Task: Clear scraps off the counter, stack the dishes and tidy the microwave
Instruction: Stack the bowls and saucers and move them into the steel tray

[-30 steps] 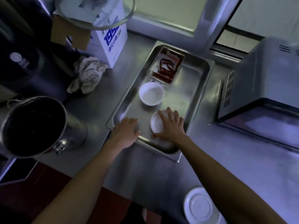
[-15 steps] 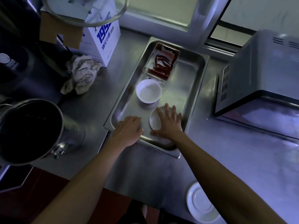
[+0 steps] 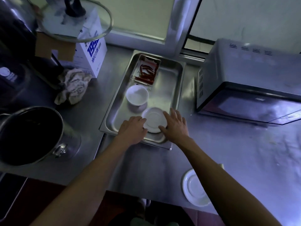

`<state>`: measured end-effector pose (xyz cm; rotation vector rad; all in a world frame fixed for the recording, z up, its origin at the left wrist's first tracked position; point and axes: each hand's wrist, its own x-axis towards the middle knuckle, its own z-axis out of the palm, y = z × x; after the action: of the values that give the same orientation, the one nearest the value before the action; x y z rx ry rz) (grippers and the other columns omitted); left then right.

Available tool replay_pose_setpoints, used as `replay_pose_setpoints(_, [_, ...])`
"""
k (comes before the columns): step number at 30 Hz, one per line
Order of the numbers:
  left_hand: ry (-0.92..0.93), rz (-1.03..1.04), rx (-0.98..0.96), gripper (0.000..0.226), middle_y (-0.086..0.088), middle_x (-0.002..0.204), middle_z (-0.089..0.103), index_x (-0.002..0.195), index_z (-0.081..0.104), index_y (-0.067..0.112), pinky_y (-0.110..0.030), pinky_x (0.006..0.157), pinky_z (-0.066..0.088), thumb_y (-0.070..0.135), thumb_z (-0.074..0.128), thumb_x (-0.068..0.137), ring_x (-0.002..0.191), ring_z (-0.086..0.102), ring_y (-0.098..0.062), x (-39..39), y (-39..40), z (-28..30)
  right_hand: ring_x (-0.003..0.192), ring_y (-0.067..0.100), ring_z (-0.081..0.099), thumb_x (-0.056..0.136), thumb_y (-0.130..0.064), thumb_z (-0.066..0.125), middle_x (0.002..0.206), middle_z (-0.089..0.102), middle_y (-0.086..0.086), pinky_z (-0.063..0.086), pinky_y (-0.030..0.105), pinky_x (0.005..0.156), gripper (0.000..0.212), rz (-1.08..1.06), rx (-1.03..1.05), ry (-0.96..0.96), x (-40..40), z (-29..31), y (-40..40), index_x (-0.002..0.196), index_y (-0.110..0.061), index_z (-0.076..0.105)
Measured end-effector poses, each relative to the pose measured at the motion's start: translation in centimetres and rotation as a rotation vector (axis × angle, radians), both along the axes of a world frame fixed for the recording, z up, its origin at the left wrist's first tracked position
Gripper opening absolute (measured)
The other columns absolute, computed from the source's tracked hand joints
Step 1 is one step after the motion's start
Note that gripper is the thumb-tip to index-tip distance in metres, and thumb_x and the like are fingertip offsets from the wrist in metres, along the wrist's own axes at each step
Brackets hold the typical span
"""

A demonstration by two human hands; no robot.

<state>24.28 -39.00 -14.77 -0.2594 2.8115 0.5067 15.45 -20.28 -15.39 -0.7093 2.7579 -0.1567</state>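
A small white plate (image 3: 154,119) lies in the near end of a steel tray (image 3: 178,88) on the counter. My left hand (image 3: 132,129) curls its fingers against the plate's left rim. My right hand (image 3: 175,126) has spread, straight fingers along the right rim and its thumb at the near edge. Behind the plate stand a white bowl (image 3: 137,95) and a rectangular dish of red chilies (image 3: 146,70). A second white plate (image 3: 194,188) sits at the counter's front edge, partly under my right forearm. The microwave (image 3: 244,79) stands at the right with its door shut.
A large steel pot (image 3: 29,136) stands at the left, with a crumpled rag (image 3: 73,85) behind it. A white box with blue print (image 3: 91,51) and a glass lid (image 3: 75,18) are at the back left. The window sill runs behind the tray.
My right hand has slid off the top of the small plate to its right rim, uncovering it. My left hand has moved right to the plate's left rim.
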Motion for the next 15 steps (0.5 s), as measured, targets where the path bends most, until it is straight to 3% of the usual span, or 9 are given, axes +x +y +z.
replay_pose_setpoints(6, [0.089, -0.067, -0.051, 0.052, 0.002, 0.145, 0.047, 0.143, 0.046, 0.023, -0.047, 0.1, 0.041, 0.041, 0.053, 0.094, 0.131, 0.044, -0.027, 1.7, 5.3, 2.6, 0.153, 0.029, 0.008, 0.095, -0.055, 0.052, 0.167, 0.009, 0.006, 0.019, 0.049, 0.119, 0.072, -0.094, -0.055, 0.015, 3.2, 1.7, 6.8, 0.154, -0.03, 0.022])
replay_pose_setpoints(11, [0.13, -0.11, -0.04, 0.042, -0.001, 0.138, 0.048, 0.128, 0.055, 0.02, -0.046, 0.091, 0.047, 0.039, 0.056, 0.091, 0.128, 0.046, -0.028, 5.5, 11.8, 3.1, 0.152, 0.03, 0.009, 0.094, -0.055, 0.054, 0.166, 0.01, 0.007, 0.02, 0.049, 0.118, 0.074, -0.17, -0.05, -0.004, 8.3, 1.6, 14.5, 0.155, -0.029, 0.022])
replay_pose_setpoints(15, [0.116, -0.186, -0.056, 0.045, 0.0, 0.143, 0.045, 0.13, 0.053, 0.018, -0.044, 0.097, 0.046, 0.04, 0.057, 0.091, 0.13, 0.045, -0.027, 8.1, 16.6, 2.2, 0.152, 0.029, 0.01, 0.095, -0.055, 0.052, 0.167, 0.009, 0.004, 0.02, 0.049, 0.118, 0.072, -0.241, -0.054, -0.039, 12.2, 1.1, 19.9, 0.155, -0.03, 0.02])
